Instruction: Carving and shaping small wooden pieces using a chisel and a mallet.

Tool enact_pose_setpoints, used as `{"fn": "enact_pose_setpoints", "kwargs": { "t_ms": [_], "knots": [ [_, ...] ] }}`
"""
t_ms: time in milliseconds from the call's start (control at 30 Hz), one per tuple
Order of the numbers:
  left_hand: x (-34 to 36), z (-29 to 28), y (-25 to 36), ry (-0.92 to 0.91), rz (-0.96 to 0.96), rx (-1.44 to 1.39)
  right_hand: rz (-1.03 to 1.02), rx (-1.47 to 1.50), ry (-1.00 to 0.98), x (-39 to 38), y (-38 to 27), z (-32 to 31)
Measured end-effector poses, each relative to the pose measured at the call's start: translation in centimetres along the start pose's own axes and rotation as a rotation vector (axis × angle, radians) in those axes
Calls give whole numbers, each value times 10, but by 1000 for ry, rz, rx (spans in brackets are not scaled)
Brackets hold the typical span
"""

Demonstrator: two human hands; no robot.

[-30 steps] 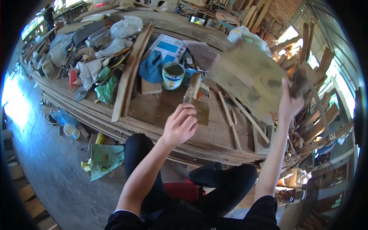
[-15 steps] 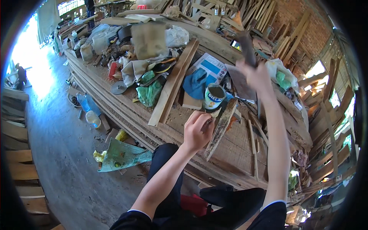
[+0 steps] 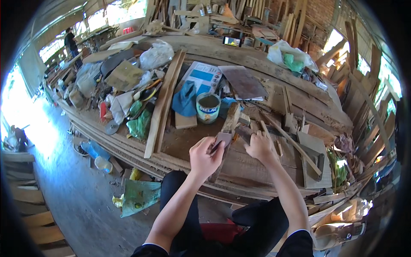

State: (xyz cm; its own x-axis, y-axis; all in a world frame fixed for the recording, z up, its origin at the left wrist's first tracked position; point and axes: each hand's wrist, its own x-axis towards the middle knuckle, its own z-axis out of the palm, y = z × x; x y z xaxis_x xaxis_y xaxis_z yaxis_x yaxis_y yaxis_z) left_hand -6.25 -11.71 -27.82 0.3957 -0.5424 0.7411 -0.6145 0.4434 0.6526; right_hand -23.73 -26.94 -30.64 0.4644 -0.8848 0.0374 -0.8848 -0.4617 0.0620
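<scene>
My left hand [image 3: 204, 158] is closed on a small flat greyish piece [image 3: 223, 139], over a rough wooden strip [image 3: 230, 118] that lies tilted on the bench. My right hand [image 3: 261, 147] is closed on a dark flat piece [image 3: 244, 133] beside it; its exact kind is unclear. A labelled tin [image 3: 208, 115] stands just beyond, next to a blue cloth [image 3: 185, 99], a printed sheet [image 3: 196, 73] and a brown panel [image 3: 244, 81]. An olive square sheet [image 3: 122, 77] lies on the left pile.
Long boards [image 3: 165, 103], bags [image 3: 156, 55] and scrap cover the bench [image 3: 162, 165]. A phone [image 3: 231, 41] stands at the back, leaning wood [image 3: 372, 98] is at the right, a green sack [image 3: 139, 198] lies below. A person [image 3: 70, 43] stands far left.
The olive sheet has gone from my right hand to the pile at left. My right hand has come down beside my left with the dark piece. The view has shifted.
</scene>
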Motion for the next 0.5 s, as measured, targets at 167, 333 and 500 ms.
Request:
{"fn": "enact_pose_setpoints", "kwargs": {
  "t_ms": [167,333,500],
  "knots": [
    [-4,12,-1,23,96,69,-185,1037,-48,-27,-1,-30],
    [-8,21,14,-127,24,40,-306,1900,-139,-77,-40,-38],
    [-7,30,33,-291,-80,-136,-227,1976,-99,-58,-25,-33]
  ]
}}
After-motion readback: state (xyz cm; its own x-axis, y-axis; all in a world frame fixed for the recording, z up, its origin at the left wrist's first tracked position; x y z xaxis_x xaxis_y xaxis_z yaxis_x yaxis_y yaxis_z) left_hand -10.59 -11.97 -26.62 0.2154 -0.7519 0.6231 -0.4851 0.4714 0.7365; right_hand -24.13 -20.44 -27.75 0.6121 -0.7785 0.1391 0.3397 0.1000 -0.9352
